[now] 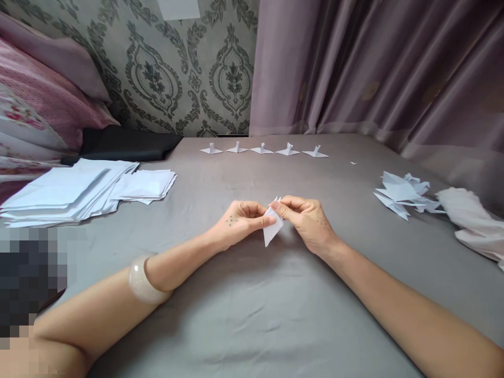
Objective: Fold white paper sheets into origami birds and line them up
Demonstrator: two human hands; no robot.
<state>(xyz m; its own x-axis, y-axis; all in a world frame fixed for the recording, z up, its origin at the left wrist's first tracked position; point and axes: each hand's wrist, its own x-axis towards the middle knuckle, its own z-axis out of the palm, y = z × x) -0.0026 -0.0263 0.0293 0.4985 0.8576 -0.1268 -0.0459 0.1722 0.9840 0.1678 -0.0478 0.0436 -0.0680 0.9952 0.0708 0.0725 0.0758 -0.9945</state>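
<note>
A small folded white paper [272, 229] is held up between both hands over the grey cloth, one pointed corner hanging down. My left hand [244, 223] pinches its left side, with the thumb flat across the front. On the upper right edge, my right hand [309, 218] grips the same paper between thumb and fingers, and small tips stick up there. The fingers behind the paper are partly hidden. Beyond the hands stand several folded paper figures [262, 149] in a row, each with flat side points and an upright middle.
On the left lie a stack of large white sheets [59, 189] and a smaller paper stack [144, 185], with a black folded item [129, 143] behind. To the right are a pile of folded paper pieces [405, 190] and a pale crumpled cloth [472, 218]. Purple curtains [334, 68] hang behind.
</note>
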